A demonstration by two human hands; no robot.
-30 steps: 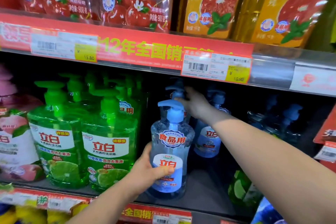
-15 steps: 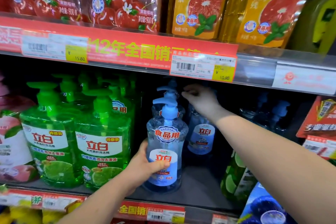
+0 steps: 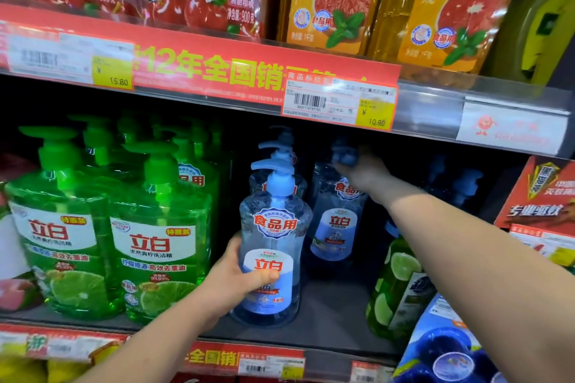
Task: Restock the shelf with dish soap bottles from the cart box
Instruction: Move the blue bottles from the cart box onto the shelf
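Head view is showing my left hand (image 3: 236, 283) gripping the front blue bottle (image 3: 273, 227) low on its body, upright near the shelf (image 3: 336, 320) edge, beside the green bottles (image 3: 155, 242). My right hand (image 3: 364, 171) is curling round the blurred pump of the rear blue bottle (image 3: 337, 227). I am judging it best to slide both level, labels forward, bases flat, without knocking neighbours.
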